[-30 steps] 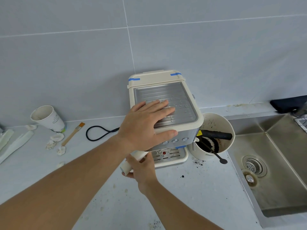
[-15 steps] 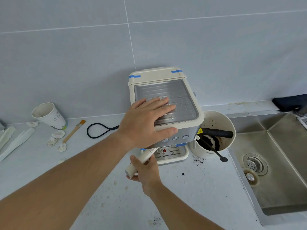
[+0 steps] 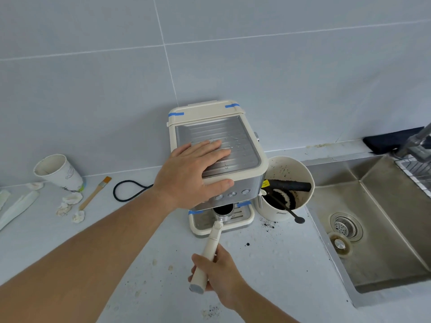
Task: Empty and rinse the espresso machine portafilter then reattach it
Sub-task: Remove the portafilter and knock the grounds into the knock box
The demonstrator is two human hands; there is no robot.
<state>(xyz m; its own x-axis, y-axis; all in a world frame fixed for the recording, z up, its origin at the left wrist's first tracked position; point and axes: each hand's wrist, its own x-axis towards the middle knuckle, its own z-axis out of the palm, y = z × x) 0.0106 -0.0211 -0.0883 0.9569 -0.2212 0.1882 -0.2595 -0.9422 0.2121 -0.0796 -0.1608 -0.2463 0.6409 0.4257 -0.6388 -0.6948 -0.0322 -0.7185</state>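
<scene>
A cream and steel espresso machine (image 3: 240, 138) stands on the counter against the tiled wall. My left hand (image 3: 196, 169) lies flat on its ribbed top, thumb over the front edge above the buttons. My right hand (image 3: 219, 273) grips the cream handle of the portafilter (image 3: 211, 250). The portafilter's round metal basket (image 3: 223, 210), dark with coffee, sits out in front of the machine's face above the drip tray (image 3: 247, 221). Whether it touches the group head I cannot tell.
A cream knock box (image 3: 289, 169) with a black bar and coffee grounds stands right of the machine, a black spoon (image 3: 299, 219) leaning out. The steel sink (image 3: 373, 229) and tap (image 3: 415, 145) are at right. A paper cup (image 3: 56, 171), brush (image 3: 95, 193), crumpled tissues and black cord (image 3: 126, 190) lie left.
My right hand has swung the portafilter handle from the left toward me and pulled it down and out; the dark basket now shows in front of the machine. My left hand stayed on top.
</scene>
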